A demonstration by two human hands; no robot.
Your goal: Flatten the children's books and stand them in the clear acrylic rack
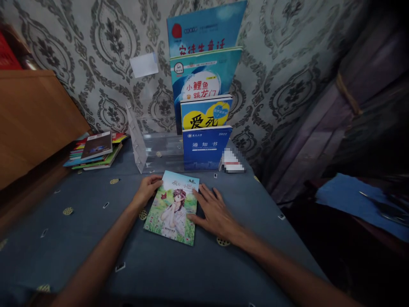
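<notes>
A booklet (174, 209) with a drawn figure among flowers on its cover lies face up on the table, tilted slightly. At its upper left edge, my left hand (148, 187) has its fingers bent and its thumb over the border, gripping it. My right hand (214, 209) rests flat along the right edge, fingers spread, with the thumb and index fingertips touching the cover. Just behind stands a clear stepped rack (159, 147). Its right side holds several upright books, including a dark blue one (204, 153) in front and a teal one (207, 76) farther back.
A stack of books (97, 149) lies at the back left beside a wooden panel (35, 111). A small blurred-out item (232, 161) sits right of the rack. Patterned wall (111, 38) closes off the back; a curtain (306, 132) hangs at right, past the table's edge.
</notes>
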